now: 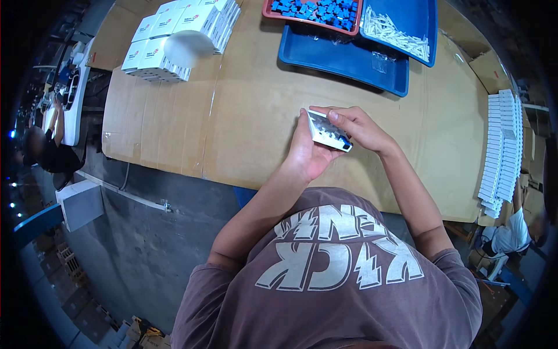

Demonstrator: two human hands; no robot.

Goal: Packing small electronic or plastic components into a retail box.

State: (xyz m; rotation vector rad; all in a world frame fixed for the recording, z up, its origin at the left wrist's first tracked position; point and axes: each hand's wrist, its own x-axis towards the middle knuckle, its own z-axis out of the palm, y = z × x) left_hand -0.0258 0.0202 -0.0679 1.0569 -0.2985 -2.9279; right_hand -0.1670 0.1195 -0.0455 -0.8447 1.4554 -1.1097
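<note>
A small white box (329, 138) is held in front of my chest, over the cardboard-covered table. Its upper side looks open or see-through, with pale or silvery contents and a dark blue piece at the lower right corner; I cannot make out the rest. My left hand (307, 152) cradles the box from below and along its left edge. From the right, my right hand (365, 129) grips its upper edge, the thumb resting over the top. Some of the right fingers are hidden behind the box.
Ahead lie a red tray (314, 22) of blue plastic pieces, a blue tray (431, 35) of white slim pieces and another blue tray (343, 63). White boxes (174, 35) are stacked far left; stacked white trays (501, 151) line the right edge. Other people (52, 148) work off both sides.
</note>
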